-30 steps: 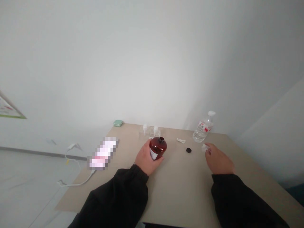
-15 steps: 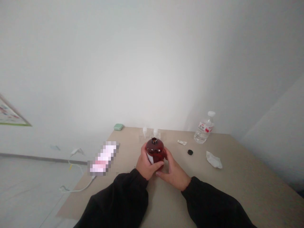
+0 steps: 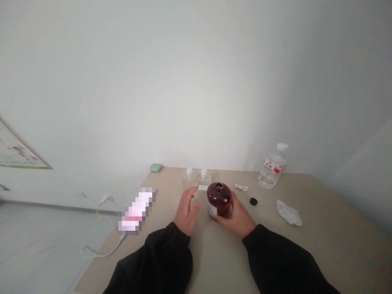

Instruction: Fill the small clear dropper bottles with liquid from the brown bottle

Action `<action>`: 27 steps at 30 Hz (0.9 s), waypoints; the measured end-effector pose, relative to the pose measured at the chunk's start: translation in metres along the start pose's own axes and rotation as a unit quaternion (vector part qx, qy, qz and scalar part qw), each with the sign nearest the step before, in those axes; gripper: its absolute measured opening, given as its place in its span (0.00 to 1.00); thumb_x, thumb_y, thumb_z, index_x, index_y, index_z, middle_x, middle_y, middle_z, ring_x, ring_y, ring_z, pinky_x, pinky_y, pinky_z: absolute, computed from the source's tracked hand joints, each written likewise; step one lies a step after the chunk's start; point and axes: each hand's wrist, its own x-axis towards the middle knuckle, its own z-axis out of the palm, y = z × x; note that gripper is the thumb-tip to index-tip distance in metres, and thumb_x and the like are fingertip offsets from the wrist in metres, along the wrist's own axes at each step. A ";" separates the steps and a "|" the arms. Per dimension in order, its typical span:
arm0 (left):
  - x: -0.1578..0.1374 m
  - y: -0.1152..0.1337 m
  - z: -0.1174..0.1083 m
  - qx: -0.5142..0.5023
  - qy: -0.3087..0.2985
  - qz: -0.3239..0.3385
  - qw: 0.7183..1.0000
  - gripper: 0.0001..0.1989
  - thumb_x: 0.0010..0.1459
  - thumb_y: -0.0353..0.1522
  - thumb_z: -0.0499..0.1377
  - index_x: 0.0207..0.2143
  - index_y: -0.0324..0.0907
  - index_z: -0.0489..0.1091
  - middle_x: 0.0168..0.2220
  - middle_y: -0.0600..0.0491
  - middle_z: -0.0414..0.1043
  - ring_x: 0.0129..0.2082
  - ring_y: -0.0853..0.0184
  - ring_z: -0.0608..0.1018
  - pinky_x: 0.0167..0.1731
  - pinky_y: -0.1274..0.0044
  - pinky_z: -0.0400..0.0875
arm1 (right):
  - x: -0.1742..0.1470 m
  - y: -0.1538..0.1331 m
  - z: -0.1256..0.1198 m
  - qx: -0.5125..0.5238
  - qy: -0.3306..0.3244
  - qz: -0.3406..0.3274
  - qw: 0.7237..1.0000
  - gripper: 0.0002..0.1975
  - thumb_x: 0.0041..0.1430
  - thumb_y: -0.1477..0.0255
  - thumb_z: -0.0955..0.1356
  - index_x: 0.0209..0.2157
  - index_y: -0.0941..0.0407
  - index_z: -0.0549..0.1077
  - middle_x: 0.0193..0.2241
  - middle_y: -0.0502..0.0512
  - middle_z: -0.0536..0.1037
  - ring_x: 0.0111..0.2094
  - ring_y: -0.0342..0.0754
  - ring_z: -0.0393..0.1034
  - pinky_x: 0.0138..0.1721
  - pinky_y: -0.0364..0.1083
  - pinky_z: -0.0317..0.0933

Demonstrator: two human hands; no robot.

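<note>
A dark reddish-brown bottle (image 3: 219,197) stands upright with its neck uncapped and a white label low on its front left. My right hand (image 3: 239,216) is wrapped round its right side, the thumb across the front. Left of the bottle and apart from it, my left hand (image 3: 186,212) holds nothing, thumb and fingers spread. Just beyond the hands is a clear holder (image 3: 196,178) with two white-topped pieces in it, and a white strip (image 3: 203,188) lies in front of it. To the right of the bottle lies a black cap (image 3: 253,201).
A water bottle (image 3: 272,167) stands at the back right of the table (image 3: 214,261). Crumpled white tissue (image 3: 289,213) and a small white scrap (image 3: 241,188) lie nearby. At left are a blurred-out phone (image 3: 136,210) with a white cable (image 3: 107,254) and a green case (image 3: 156,168).
My left hand has let go of the bottle and opened. The bottle, in my right hand, is now further right in view; the camera has also shifted slightly.
</note>
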 end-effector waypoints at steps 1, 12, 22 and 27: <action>0.003 -0.006 -0.004 0.051 0.043 -0.018 0.998 0.21 0.64 0.39 0.51 0.58 0.43 0.59 0.56 0.43 0.62 0.56 0.55 0.67 0.52 0.62 0.67 | 0.002 0.008 -0.005 -0.008 0.019 0.017 1.000 0.41 0.43 0.71 0.75 0.59 0.53 0.59 0.53 0.63 0.73 0.53 0.63 0.69 0.56 0.62 0.60; 0.026 -0.049 -0.017 0.271 0.137 -0.068 0.950 0.35 0.51 0.34 0.63 0.59 0.39 0.54 0.55 0.40 0.63 0.58 0.50 0.66 0.59 0.55 0.60 | 0.022 0.051 -0.014 -0.011 0.148 0.154 0.977 0.42 0.42 0.64 0.76 0.58 0.52 0.58 0.45 0.59 0.77 0.42 0.59 0.76 0.47 0.59 0.68; 0.052 -0.067 -0.007 0.170 0.105 -0.110 0.974 0.51 0.44 0.37 0.71 0.64 0.43 0.44 0.64 0.37 0.53 0.65 0.50 0.59 0.63 0.57 0.55 | 0.025 0.046 -0.016 -0.057 0.118 0.176 0.976 0.41 0.44 0.64 0.75 0.59 0.55 0.59 0.47 0.61 0.78 0.46 0.57 0.75 0.52 0.56 0.65; 0.060 -0.072 -0.005 0.113 0.114 -0.130 0.978 0.54 0.40 0.36 0.73 0.63 0.45 0.44 0.65 0.37 0.51 0.66 0.49 0.57 0.64 0.57 0.53 | 0.024 0.050 -0.015 -0.039 0.108 0.168 0.979 0.47 0.47 0.63 0.74 0.65 0.53 0.50 0.53 0.61 0.74 0.51 0.56 0.72 0.56 0.57 0.61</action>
